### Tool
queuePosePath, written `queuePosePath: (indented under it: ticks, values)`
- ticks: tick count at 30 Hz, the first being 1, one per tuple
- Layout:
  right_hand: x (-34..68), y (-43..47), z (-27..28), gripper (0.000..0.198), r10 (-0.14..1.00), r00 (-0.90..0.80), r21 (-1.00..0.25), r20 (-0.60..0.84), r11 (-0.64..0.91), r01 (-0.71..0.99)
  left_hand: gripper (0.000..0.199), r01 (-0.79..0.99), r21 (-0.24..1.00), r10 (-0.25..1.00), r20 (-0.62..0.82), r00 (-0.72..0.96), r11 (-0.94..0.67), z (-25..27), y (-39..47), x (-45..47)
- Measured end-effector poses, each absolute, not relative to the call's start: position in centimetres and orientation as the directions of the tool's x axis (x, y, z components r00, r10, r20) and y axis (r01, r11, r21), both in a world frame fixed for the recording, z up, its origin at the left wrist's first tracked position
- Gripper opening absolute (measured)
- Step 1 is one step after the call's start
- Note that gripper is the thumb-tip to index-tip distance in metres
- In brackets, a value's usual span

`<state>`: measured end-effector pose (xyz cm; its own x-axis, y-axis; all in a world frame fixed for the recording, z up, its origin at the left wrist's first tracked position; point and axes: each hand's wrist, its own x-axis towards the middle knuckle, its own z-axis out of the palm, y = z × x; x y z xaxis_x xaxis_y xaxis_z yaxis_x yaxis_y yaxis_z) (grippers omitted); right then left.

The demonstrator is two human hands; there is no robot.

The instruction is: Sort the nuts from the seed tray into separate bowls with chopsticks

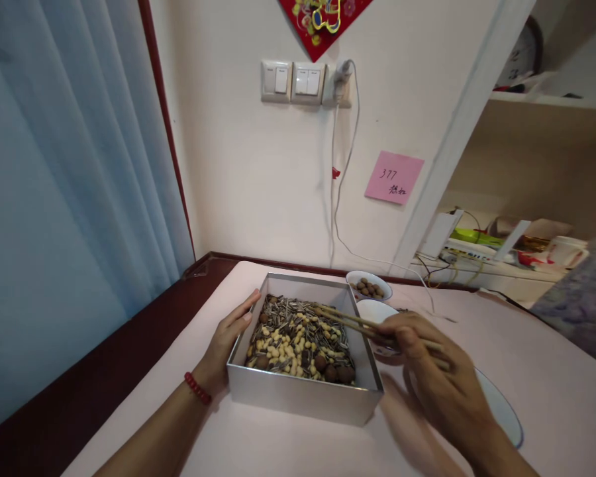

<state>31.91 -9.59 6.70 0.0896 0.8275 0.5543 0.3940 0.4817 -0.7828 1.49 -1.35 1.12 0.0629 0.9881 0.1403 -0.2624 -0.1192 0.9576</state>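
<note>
A silver square box (302, 397) holds sunflower seeds (288, 306), peanuts (283, 348) and several round brown nuts (330, 373). My left hand (223, 348), a red beaded bracelet at its wrist, rests against the box's left wall with its fingers stretched out. Wooden chopsticks (350, 321) are gripped in my right hand (434, 371), above the box's right rim. Their tips reach over the seeds near the back; whether they pinch anything is too small to tell. Part of a white bowl (375, 309) shows behind my right hand, its contents mostly hidden.
Behind stands a bowl of brown nuts (367, 288). A white blue-rimmed dish (501, 407) is partly covered by my right hand. A white cable (377, 260) runs from the wall socket onto the pink tabletop (179, 371). Blue curtain (79, 165) hangs left; cluttered shelves (521, 248) stand right.
</note>
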Motion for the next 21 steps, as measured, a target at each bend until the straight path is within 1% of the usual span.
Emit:
queuePosePath:
  ticks: [3, 5, 7, 12, 17, 21]
  values:
    - [29.8, -8.8, 6.0, 0.027, 0.874, -0.078, -0.804, 0.479, 0.473, 0.361, 0.057, -0.26, 0.957, 0.988, 0.148, 0.054, -0.129, 1.1, -1.3, 1.5]
    - [28.8, -8.2, 5.7, 0.028, 0.88, -0.132, -0.807, 0.457, 0.473, 0.355, 0.056, -0.275, 0.954, 0.989, 0.14, 0.057, -0.119, 0.9, -1.3, 1.4]
    - [28.1, -7.5, 5.4, 0.029, 0.887, -0.135, -0.815, 0.441, 0.459, 0.354, 0.053, -0.298, 0.949, 0.989, 0.13, 0.074, -0.102, 0.7, -1.3, 1.4]
    - [27.3, -5.9, 4.8, 0.035, 0.913, -0.043, -0.849, 0.406, 0.394, 0.353, 0.048, -0.309, 0.946, 0.99, 0.123, 0.076, -0.093, 0.6, -1.4, 1.4]
    - [26.9, -5.2, 4.8, 0.036, 0.915, -0.087, -0.856, 0.393, 0.399, 0.329, 0.05, -0.299, 0.948, 0.988, 0.138, 0.067, -0.112, 0.6, -1.3, 1.4]
    - [26.7, -5.7, 4.9, 0.034, 0.914, -0.065, -0.863, 0.4, 0.4, 0.31, 0.048, -0.312, 0.945, 0.989, 0.131, 0.072, -0.102, 0.4, -1.3, 1.4]
